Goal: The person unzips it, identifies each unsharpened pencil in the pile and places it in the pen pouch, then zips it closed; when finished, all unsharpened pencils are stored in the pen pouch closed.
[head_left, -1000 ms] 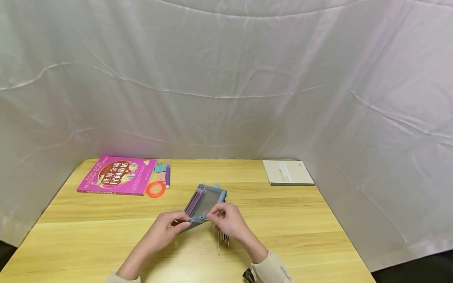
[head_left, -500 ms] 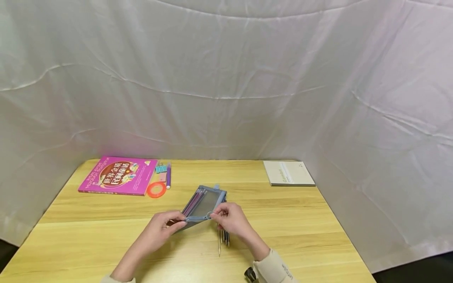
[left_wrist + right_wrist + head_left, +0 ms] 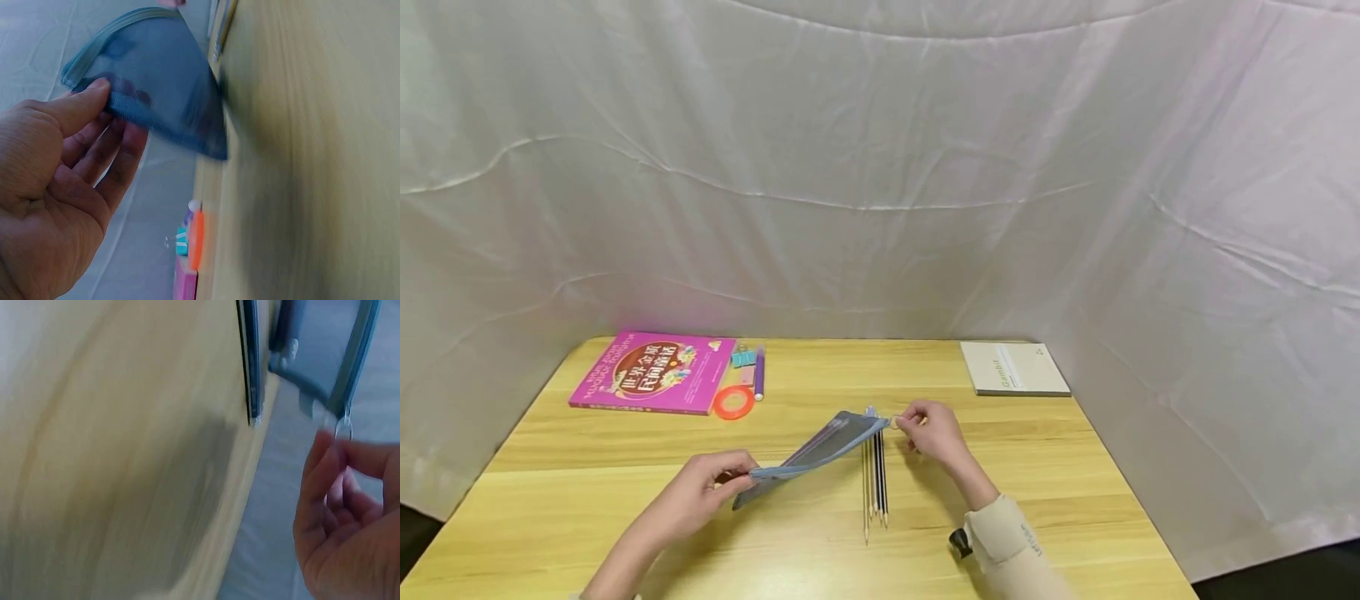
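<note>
A blue-grey mesh zip pouch (image 3: 835, 442) is held up above the table, tilted, with purplish pencils showing through its mesh. My left hand (image 3: 707, 487) pinches its near left corner between thumb and fingers, as the left wrist view also shows at the pouch's blue trim (image 3: 131, 109). At the far right end of the zip, my right hand (image 3: 934, 432) pinches the ring of the zip pull (image 3: 344, 428). The zip edge runs curved between both hands. Several pencils (image 3: 877, 483) lie side by side on the table beneath the pouch's right end, their tops partly hidden by it.
A pink book (image 3: 655, 373) lies at the back left of the wooden table (image 3: 1037, 517). Beside it are an orange-red tape roll (image 3: 733, 402), a teal binder clip (image 3: 742, 358), a pink block (image 3: 747, 377) and a purple marker (image 3: 759, 373). A pale notebook (image 3: 1015, 368) lies back right.
My right hand has moved right and away with the zip pull, along the zip to the pouch's far end. My left hand has moved left and nearer. The pouch now tilts, uncovering more pencils.
</note>
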Demonstrator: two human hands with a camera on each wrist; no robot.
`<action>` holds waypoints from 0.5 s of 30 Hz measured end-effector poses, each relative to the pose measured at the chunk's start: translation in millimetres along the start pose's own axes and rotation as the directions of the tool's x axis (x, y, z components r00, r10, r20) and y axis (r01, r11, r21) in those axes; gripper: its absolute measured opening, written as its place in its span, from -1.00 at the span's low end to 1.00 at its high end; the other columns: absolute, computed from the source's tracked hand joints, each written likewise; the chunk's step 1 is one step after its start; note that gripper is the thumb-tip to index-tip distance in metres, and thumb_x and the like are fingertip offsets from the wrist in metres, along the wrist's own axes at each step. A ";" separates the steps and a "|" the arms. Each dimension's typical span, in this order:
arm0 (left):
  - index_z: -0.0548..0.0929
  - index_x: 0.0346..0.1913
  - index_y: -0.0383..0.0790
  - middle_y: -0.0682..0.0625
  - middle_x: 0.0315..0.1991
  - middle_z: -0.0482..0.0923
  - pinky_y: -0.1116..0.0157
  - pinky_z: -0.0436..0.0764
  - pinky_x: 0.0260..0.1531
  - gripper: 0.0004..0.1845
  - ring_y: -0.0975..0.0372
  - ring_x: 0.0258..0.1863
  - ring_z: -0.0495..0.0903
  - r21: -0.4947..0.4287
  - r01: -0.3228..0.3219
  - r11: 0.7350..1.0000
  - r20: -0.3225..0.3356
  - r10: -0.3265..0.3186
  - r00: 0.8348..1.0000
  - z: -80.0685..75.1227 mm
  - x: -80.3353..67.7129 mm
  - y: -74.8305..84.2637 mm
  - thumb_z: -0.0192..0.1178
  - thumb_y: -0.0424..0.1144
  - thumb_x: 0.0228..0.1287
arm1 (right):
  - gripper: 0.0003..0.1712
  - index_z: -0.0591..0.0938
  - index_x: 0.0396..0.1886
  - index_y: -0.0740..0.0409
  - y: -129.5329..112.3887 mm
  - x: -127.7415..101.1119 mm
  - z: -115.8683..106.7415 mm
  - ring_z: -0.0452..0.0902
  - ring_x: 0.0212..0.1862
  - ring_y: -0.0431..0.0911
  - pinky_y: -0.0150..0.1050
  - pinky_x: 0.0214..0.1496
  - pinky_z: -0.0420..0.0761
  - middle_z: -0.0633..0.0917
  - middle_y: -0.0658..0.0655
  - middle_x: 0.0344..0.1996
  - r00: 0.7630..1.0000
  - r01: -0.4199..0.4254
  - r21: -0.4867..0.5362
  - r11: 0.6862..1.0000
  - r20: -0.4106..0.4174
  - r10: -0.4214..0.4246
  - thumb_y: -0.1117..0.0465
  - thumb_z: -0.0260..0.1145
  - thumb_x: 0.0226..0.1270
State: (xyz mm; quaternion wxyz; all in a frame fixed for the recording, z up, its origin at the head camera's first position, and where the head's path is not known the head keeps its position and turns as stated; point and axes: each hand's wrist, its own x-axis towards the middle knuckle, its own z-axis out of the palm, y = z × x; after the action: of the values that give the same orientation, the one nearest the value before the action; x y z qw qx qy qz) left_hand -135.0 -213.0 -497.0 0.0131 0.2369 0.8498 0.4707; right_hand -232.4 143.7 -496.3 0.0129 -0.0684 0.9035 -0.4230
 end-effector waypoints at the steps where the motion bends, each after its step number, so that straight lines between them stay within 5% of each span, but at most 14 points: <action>1: 0.69 -0.26 0.00 0.10 -0.38 0.65 0.38 0.60 -0.42 -0.89 0.38 -0.39 0.54 0.009 0.004 1.000 0.003 -0.004 1.000 -2.1 -2.1 -1.3 0.25 -0.28 0.46 | -0.85 0.67 -0.40 0.20 1.3 1.5 -2.7 0.72 -0.53 0.14 -0.35 -0.61 0.52 0.65 0.10 -0.51 1.000 -0.010 0.005 1.000 -0.004 0.010 0.29 0.40 0.41; 15: 0.68 -0.25 -0.01 0.15 -0.37 0.65 0.38 0.63 -0.35 -0.88 0.43 -0.38 0.53 0.064 0.053 0.997 -0.008 -0.053 0.999 -5.3 -3.6 -4.5 0.26 -0.33 0.44 | -0.85 0.66 -0.38 0.17 1.0 0.5 -3.0 0.72 -0.50 0.13 -0.35 -0.62 0.53 0.65 0.10 -0.49 1.000 -0.013 0.017 1.000 0.003 0.012 0.25 0.39 0.42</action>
State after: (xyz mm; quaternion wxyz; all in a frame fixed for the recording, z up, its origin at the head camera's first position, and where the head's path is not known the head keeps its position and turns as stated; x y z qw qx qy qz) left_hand -134.9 -220.7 -498.4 0.0155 0.2131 0.8706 0.4433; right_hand -233.3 146.5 -495.1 0.0175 -0.0632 0.9001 -0.4307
